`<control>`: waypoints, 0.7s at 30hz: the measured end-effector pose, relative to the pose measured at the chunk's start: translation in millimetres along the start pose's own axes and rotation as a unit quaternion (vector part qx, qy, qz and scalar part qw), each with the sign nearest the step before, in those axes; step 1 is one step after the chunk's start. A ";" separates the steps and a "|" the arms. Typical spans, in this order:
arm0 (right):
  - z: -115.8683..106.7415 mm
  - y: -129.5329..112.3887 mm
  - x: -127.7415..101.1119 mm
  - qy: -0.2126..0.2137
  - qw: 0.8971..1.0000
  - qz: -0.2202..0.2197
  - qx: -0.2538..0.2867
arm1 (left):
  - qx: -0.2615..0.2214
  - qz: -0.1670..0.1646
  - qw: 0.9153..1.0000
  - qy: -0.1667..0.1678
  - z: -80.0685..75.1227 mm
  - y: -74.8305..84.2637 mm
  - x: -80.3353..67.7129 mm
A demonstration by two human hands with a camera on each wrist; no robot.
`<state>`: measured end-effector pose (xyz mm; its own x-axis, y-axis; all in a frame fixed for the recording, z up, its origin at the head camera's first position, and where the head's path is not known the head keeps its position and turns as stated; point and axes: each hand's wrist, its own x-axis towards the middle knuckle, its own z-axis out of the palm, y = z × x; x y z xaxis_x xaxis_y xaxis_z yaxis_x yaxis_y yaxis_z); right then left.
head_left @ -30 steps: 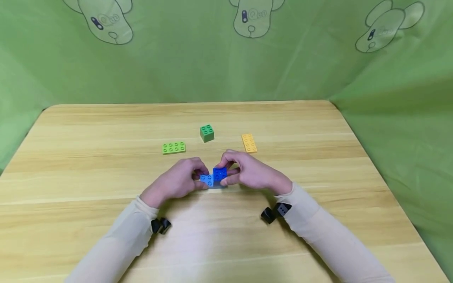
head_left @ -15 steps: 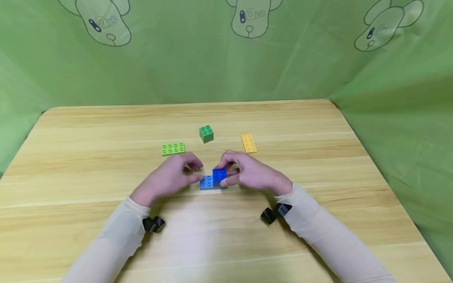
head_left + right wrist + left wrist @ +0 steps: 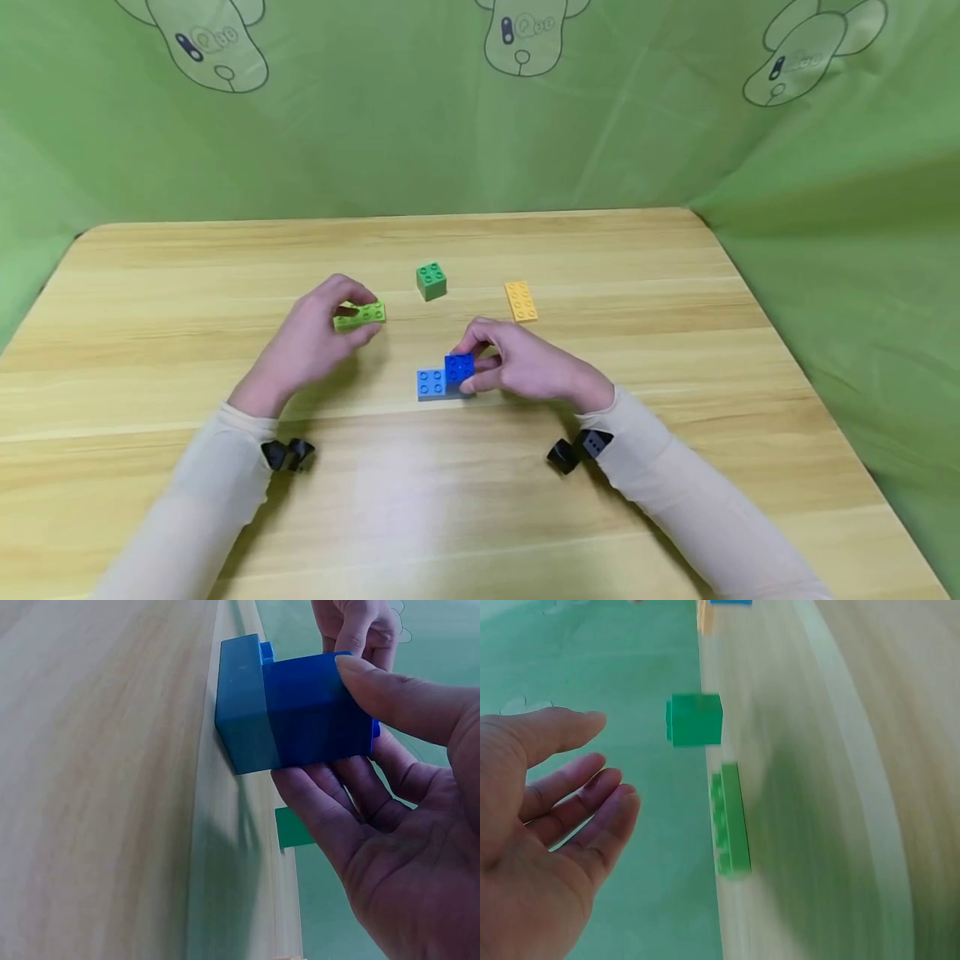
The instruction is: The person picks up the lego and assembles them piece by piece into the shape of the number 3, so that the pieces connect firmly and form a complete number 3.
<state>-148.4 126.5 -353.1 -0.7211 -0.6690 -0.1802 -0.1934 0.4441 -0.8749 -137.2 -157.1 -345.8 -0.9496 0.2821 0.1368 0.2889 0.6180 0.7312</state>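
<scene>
Right hand (image 3: 525,371) pinching dark blue square brick (image 3: 459,367) between thumb and fingers, just right of frame centre in the head view; brick sitting on right half of light blue plate brick (image 3: 432,383), which is lying flat on the table (image 3: 675,275). Right wrist view confirming thumb (image 3: 390,697) over the stud face and fingers curled under.

Left hand (image 3: 311,346) reaching toward lime green long brick (image 3: 362,314), centre left of frame. Head view suggesting fingers at the brick; left wrist view showing fingers loosely spread, the brick (image 3: 731,821) apart from the palm. Not gripping, as far as visible.

Likely handling: hard, light, stiff plastic, smooth on the sides, so prone to skidding on the wood. Best hold probably across the long sides, clear of the studs.

Also lying about: dark green square brick (image 3: 431,281) above centre, yellow long brick (image 3: 521,301) to its right, both well apart from the lime one. Bare wood showing all round; table edges far off, green cloth (image 3: 825,208) rising behind and at right.
</scene>
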 end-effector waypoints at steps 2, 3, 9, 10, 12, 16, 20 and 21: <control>-0.3 -0.7 -0.8 0.002 1.000 0.003 0.000 | 0.008 -0.008 1.000 0.001 -3.3 -4.8 1.3; -0.3 -0.8 -0.9 0.002 1.000 0.003 -0.001 | 0.013 -0.013 1.000 0.000 -5.0 -7.0 1.9; -0.3 -2.9 -0.7 -0.003 1.000 -0.001 -0.009 | 0.041 -0.044 0.998 -0.018 -12.8 -19.0 6.5; -0.3 -3.2 -0.7 -0.004 1.000 0.000 -0.009 | 0.042 -0.050 0.998 -0.024 -13.6 -20.5 7.7; -0.4 -3.3 -0.8 -0.004 1.000 0.003 -0.008 | 0.045 -0.059 0.997 -0.036 -14.9 -22.6 10.0; -0.4 -2.6 -1.6 -0.004 1.000 0.003 -0.007 | 0.054 -0.078 0.994 -0.055 -17.3 -26.0 15.0; 0.1 -1.2 -2.5 -0.005 1.000 -0.001 -0.007 | 0.063 -0.096 0.991 -0.068 -19.0 -30.5 19.8; 0.1 -1.0 -2.7 -0.006 1.000 -0.002 -0.007 | 0.063 -0.099 0.990 -0.072 -19.2 -31.8 21.1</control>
<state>-146.2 127.8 -351.7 -0.7128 -0.6775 -0.1817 -0.2051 0.4490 -0.8697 -168.8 -184.9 -353.4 -0.9647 0.2421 -0.1038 0.1206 0.7562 0.6431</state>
